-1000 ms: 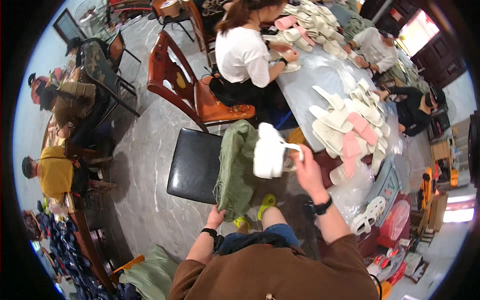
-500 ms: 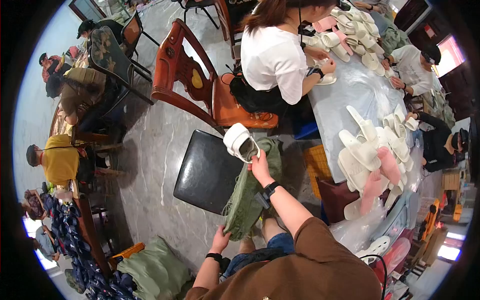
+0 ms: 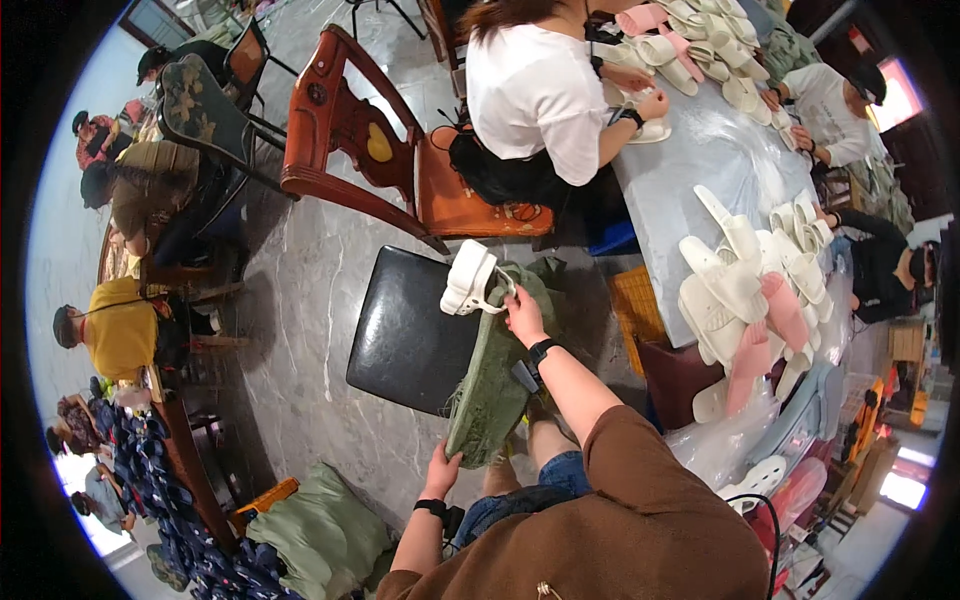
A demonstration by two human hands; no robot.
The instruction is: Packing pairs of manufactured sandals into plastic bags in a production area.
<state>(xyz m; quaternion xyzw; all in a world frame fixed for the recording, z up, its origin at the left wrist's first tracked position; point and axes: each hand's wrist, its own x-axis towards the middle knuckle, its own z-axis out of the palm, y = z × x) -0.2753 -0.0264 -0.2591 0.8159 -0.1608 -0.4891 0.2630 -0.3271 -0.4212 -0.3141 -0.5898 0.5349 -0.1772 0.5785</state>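
A white clog (image 3: 466, 276) hangs from my right hand (image 3: 525, 314), whose fingers are closed on its heel strap. Below it, a green woven sack (image 3: 492, 395) with frayed threads stretches between my two hands. My left hand (image 3: 440, 472) pinches the sack's lower edge. The clog is above the sack's far end, beside the black padded seat (image 3: 400, 325). What lies inside the sack cannot be seen.
To my right, a plastic-covered table (image 3: 660, 230) bears piles of white and pink slippers. A wooden chair (image 3: 350, 150) stands ahead, with a co-worker in a white shirt (image 3: 540, 85) beside it. Another green sack (image 3: 320, 530) lies lower left; more people sit along the left.
The clog has turned in my right hand, its toe now lower and further left. The sack is pulled straighter between my hands. My left hand still grips its edge.
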